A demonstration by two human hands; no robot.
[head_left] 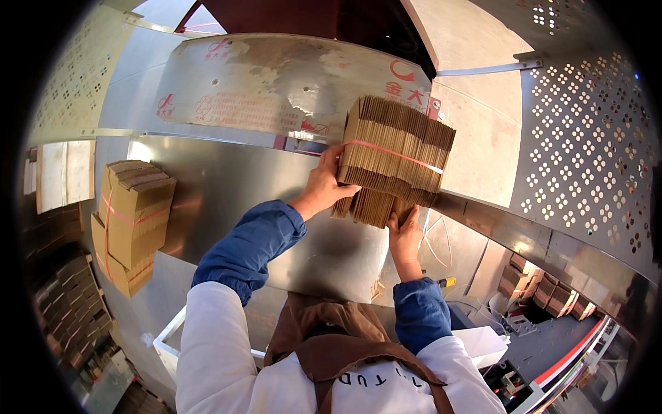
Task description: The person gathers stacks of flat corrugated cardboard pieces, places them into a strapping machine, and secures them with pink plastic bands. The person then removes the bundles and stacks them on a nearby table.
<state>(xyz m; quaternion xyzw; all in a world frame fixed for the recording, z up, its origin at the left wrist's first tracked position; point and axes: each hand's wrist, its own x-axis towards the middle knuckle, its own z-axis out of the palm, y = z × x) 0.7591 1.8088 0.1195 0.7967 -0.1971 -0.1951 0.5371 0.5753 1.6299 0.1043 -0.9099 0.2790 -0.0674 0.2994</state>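
Note:
In front of me is a thick bundle of flat folded cardboard pieces (403, 148), their edges fanned in a row and a thin pink strap across them. Part of the stack juts out lower at the near side. My left hand (323, 183) grips the bundle's left side, thumb laid along the near edge. At the near right corner, my right hand (405, 238) holds it from below; some of its fingers are hidden under the cardboard.
A second strapped cardboard bundle (134, 224) stands at the left end of the metal table (227, 179). Behind lies a worn metal plate (255, 90); a perforated metal panel (579, 145) rises at right. More bundles (72, 303) are piled at far left, and others (545, 286) at lower right.

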